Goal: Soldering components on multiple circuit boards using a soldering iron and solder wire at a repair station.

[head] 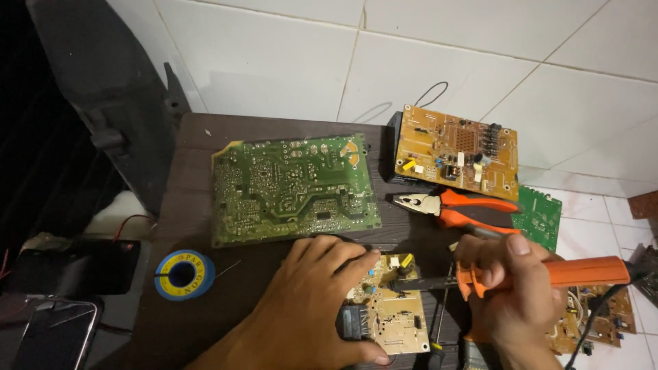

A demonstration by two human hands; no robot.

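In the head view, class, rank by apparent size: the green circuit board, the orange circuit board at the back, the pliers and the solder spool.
1. Green circuit board, clearly largest.
2. Orange circuit board.
3. Pliers, long but slim.
4. Solder spool, smallest, though it lies nearer the camera.
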